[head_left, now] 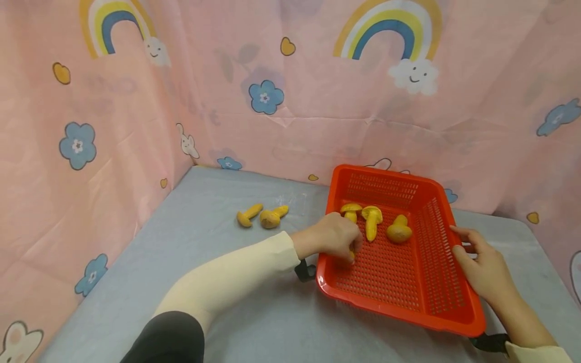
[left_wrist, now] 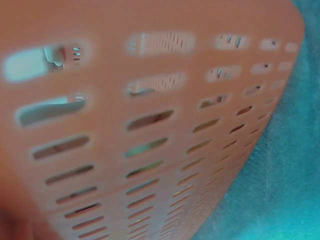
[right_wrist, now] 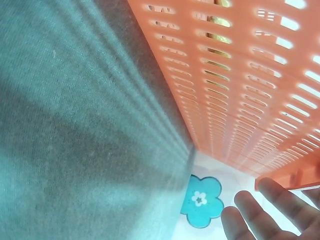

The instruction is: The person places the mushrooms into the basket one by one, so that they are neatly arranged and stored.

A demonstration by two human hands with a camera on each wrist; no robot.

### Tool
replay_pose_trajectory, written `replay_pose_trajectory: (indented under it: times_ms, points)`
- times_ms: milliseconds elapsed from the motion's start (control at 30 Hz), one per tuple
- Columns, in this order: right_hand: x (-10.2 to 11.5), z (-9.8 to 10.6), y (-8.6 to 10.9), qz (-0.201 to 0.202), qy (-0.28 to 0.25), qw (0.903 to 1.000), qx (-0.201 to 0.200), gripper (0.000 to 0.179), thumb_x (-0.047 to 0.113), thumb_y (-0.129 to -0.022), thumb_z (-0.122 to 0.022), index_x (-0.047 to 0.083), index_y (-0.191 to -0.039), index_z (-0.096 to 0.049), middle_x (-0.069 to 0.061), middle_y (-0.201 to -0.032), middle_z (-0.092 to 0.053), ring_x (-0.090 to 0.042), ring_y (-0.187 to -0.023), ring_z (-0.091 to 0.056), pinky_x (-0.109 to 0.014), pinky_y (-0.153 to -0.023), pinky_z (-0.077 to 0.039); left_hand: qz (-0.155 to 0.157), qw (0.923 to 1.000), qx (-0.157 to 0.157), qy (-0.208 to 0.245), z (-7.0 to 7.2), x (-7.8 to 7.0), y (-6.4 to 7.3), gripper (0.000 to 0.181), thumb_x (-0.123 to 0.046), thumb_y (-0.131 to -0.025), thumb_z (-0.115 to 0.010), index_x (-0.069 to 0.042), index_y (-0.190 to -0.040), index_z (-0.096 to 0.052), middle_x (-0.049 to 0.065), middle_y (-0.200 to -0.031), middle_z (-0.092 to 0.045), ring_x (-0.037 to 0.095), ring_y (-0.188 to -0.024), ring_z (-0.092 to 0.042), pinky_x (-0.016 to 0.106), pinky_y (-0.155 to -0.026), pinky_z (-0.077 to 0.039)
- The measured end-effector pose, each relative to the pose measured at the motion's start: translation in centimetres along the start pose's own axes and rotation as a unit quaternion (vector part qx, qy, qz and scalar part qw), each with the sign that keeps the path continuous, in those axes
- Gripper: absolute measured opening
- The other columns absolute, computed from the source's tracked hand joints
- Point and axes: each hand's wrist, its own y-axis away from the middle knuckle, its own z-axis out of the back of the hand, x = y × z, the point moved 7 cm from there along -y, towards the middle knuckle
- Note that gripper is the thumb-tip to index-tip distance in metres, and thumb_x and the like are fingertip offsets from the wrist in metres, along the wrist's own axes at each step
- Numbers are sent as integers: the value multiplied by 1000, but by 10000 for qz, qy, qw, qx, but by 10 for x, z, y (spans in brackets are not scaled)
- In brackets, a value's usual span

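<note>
We've got an orange basket wall (left_wrist: 107,100) filling most of the frame, seen v. close. Slots run in rows, biggest upper L, shrinking toward the R edge. Thru the ctr slots we catch yellowish bits (left_wrist: 146,148), too partial to ID; upper L slot shows a pale patch (left_wrist: 22,66). Blue-green cloth (left_wrist: 285,170) down the R side, brightest lower R.

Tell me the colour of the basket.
The basket is red; the head view shows it best.
</note>
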Motion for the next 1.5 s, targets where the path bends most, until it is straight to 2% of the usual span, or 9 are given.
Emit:
replay_pose_trajectory:
  times_ms: [167,467,567,733,967,1200,1500]
  points:
    - [0,0,0,6,-31,10000,-21,43,17,-97,-46,0,-136,-48,-36,-112,-58,26,-78,-33,-19,-50,-46,9,10000,50,-19,-1,0,-1,14,-44,-79,-76,-32,-80,-69,-20,-74,-62,1,-72,-56,20,-68,-43]
    - [2,0,-1,-3,-8,10000,-10,43,16,-97,-46,0,-136,-48,-36,-111,-58,26,-77,-34,-19,-50,-47,12,10000,64,19,-1,1,0,17,-46,-79,-75,-32,-87,-67,-19,-75,-61,2,-75,-54,21,-70,-39]
    - [2,0,-1,-12,6,10000,-16,43,16,-97,-46,0,-136,-48,-36,-111,-59,26,-77,-33,-19,-50,-46,-52,9999,-85,117,1,1,1,23,-47,-80,-73,-30,-96,-68,-18,-78,-61,2,-75,-54,20,-68,-40]
    - [1,0,0,-30,36,10000,-49,43,17,-96,-46,0,-136,-49,-36,-111,-59,26,-77,-33,-19,-50,-46,-289,9976,-435,454,6,2,3,36,-46,-84,-70,-27,-114,-65,-16,-94,-63,-1,-82,-55,15,-71,-42]
    - [2,0,0,-35,29,10000,-50,43,17,-97,-46,1,-136,-49,-36,-112,-59,27,-78,-32,-19,-50,-46,-686,9876,-734,1205,16,2,12,34,-40,-88,-67,-23,-117,-62,-8,-110,-65,6,-100,-59,13,-79,-43]
    - [2,-1,0,-53,-14,10000,-34,43,17,-97,-45,1,-137,-48,-36,-112,-58,26,-77,-33,-20,-50,-47,-931,9762,-1072,1640,25,6,27,36,-35,-89,-67,-18,-120,-62,-6,-117,-65,5,-105,-59,12,-89,-45]
    - [1,-2,1,-134,-29,9999,27,44,18,-97,-44,1,-138,-46,-36,-113,-57,25,-76,-34,-20,-50,-47,-944,9648,-1583,1878,31,13,57,35,-32,-88,-67,-14,-118,-64,-6,-114,-66,7,-106,-59,19,-94,-47]
